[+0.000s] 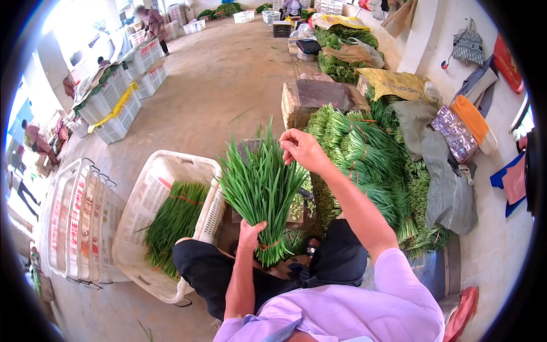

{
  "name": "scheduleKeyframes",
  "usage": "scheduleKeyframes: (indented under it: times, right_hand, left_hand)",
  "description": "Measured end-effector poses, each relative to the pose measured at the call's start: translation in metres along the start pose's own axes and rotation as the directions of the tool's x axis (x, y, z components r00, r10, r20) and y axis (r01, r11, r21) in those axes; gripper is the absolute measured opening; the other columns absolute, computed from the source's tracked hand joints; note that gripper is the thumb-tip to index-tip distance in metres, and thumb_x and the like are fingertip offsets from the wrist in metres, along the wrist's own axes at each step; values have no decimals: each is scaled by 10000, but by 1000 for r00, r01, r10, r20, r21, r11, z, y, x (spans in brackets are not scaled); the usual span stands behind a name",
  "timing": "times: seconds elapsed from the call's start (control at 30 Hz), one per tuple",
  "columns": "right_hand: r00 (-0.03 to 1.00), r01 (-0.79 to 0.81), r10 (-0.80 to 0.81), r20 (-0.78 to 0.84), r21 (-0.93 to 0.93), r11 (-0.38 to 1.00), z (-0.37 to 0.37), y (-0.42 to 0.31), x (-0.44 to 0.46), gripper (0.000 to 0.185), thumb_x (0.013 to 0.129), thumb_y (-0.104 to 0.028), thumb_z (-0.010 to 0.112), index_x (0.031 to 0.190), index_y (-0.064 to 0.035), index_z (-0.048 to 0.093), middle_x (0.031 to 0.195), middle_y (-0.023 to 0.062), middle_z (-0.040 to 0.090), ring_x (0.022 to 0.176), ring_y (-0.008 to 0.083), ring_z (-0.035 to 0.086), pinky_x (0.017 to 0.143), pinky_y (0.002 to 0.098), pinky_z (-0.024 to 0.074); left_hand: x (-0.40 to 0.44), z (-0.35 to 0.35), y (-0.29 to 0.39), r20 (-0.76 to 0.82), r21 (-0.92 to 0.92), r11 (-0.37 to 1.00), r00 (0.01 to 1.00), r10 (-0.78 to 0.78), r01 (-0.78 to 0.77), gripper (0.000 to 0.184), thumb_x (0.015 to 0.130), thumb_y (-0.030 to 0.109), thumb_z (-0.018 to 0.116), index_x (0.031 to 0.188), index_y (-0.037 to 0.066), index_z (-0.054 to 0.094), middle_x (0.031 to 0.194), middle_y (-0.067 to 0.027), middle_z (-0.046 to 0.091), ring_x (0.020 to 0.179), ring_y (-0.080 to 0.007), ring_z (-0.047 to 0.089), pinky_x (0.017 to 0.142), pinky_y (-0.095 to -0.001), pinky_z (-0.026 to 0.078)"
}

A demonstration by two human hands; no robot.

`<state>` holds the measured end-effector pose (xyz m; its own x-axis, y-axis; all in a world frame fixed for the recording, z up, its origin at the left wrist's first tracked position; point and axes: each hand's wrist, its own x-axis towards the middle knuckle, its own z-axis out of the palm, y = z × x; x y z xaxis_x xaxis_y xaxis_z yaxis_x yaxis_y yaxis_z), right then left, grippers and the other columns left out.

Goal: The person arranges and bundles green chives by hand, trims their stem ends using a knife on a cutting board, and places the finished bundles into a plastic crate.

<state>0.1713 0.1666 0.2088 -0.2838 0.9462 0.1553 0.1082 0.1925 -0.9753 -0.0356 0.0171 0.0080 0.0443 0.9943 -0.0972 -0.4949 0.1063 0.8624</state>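
A fanned bunch of long green leafy stems [259, 179] stands upright above my lap, tied near its base with a reddish band. My left hand [250, 233] is wrapped round its lower left side. To the right of the leaf tips, my right hand [299, 149] is raised with its fingers pinched together; a thin pale strand seems to hang at the fingertips, too small to name. On the left, a white plastic basket [139, 214] holds banded green bundles [179, 222]. Many more banded bundles [370, 154] are piled at my right.
Nested white baskets [85, 222] stand at the far left. A box with a dark top [325, 96] is ahead, beside the pile. Grey cloth [450, 182] lies over the pile's right side. Stacked crates [117, 100] and people [152, 25] are farther off.
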Motion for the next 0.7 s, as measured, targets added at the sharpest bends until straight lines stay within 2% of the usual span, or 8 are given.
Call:
scheduleKeyframes:
  times: [0.13, 0.3, 0.37, 0.43, 0.5, 0.53, 0.6, 0.7]
  right_hand:
    - [986, 74, -25, 167, -290, 954, -3, 5, -10, 200, 989, -80, 582, 1153, 23, 633, 756, 61, 647, 638, 110, 638, 579, 284, 555]
    - [981, 165, -116, 158, -346, 923, 0, 7, -9, 238, 965, -58, 620, 1198, -27, 658, 853, 67, 674, 665, 107, 642, 572, 279, 537]
    - [698, 672, -651, 300, -590, 449, -2, 24, 1, 214, 946, -48, 632, 1154, -19, 671, 839, 84, 670, 674, 129, 659, 576, 301, 536]
    - [662, 702, -674, 329, -586, 404, -1, 27, 3, 181, 931, -46, 642, 1104, -10, 677, 824, 91, 667, 672, 144, 674, 588, 306, 549]
    - [961, 257, -186, 207, -408, 876, -3, 23, -3, 147, 924, -74, 656, 1052, -3, 675, 844, 102, 669, 699, 181, 689, 643, 331, 572]
    - [960, 260, -187, 210, -408, 875, -4, 17, -3, 147, 924, -74, 656, 1052, -3, 675, 844, 102, 669, 699, 181, 689, 643, 331, 572]
    - [986, -61, 86, -141, 176, 982, -8, 7, 0, 125, 956, -98, 654, 1007, 16, 673, 849, 81, 674, 690, 150, 679, 625, 295, 587]
    - [998, 14, -4, -69, 156, 988, -20, 0, -3, 135, 982, -111, 632, 975, 18, 672, 843, 61, 670, 684, 127, 669, 611, 272, 593]
  left_hand:
    - [3, -1, -1, 9, 12, 1000, 1000, -7, 6, 481, 734, 23, 655, 1212, -23, 624, 1107, -85, 691, 973, -219, 678, 896, -383, 543]
    - [2, -2, -5, 29, -6, 1000, 999, -14, 15, 490, 728, 16, 649, 1216, -22, 623, 1107, -87, 692, 966, -219, 680, 890, -386, 548]
    - [1, -2, -4, 23, -3, 1000, 1000, -20, 20, 496, 724, 13, 646, 1218, -23, 622, 1110, -88, 692, 970, -219, 679, 895, -385, 546]
    - [-1, 0, -1, 24, -2, 1000, 1000, -18, 19, 505, 716, 9, 643, 1219, -24, 619, 1111, -88, 691, 976, -220, 678, 906, -381, 540]
    - [-1, 1, 1, 23, 3, 1000, 1000, -13, 13, 510, 712, 9, 643, 1220, -26, 617, 1111, -87, 690, 978, -220, 677, 911, -378, 537]
    - [0, 1, 2, 21, 6, 1000, 1000, -11, 11, 515, 708, 9, 643, 1221, -27, 616, 1110, -87, 690, 979, -219, 676, 915, -375, 535]
    - [-1, 1, 3, 10, 15, 1000, 1000, -19, 19, 517, 706, 7, 639, 1221, -29, 615, 1112, -89, 690, 980, -219, 676, 915, -374, 534]
    - [-2, 0, 3, 2, 33, 998, 999, -44, 44, 520, 703, 3, 630, 1222, -32, 613, 1114, -94, 690, 980, -218, 675, 913, -371, 534]
